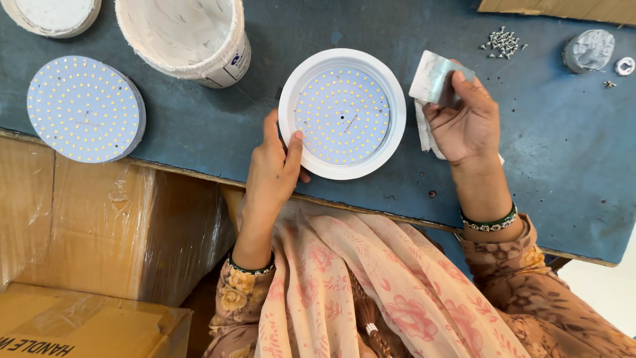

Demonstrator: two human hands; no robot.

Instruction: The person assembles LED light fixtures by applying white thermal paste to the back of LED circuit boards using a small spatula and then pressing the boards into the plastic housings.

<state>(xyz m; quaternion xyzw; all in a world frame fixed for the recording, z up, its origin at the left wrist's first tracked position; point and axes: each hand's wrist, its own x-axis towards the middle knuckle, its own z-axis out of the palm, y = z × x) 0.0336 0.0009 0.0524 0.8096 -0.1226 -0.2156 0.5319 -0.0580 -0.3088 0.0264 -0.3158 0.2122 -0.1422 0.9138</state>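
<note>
A round white light housing (342, 113) lies on the blue table (543, 166), with a disc of small yellow diodes (342, 116) seated inside it. My left hand (275, 169) rests at its lower left rim, thumb and fingers touching the white edge. My right hand (464, 119) is to the right of the housing, lifted a little, pinching a small grey-white smeared card or scraper (437, 78). A white cloth or paper (424, 129) shows under that hand.
A stack of diode discs (85, 108) lies at the left. A white paste-smeared bucket (189, 36) stands at the top, a white lid (53, 13) beside it. Several loose screws (503, 41) and a grey round part (588, 50) lie top right. Cardboard boxes (99, 232) stand below the table edge.
</note>
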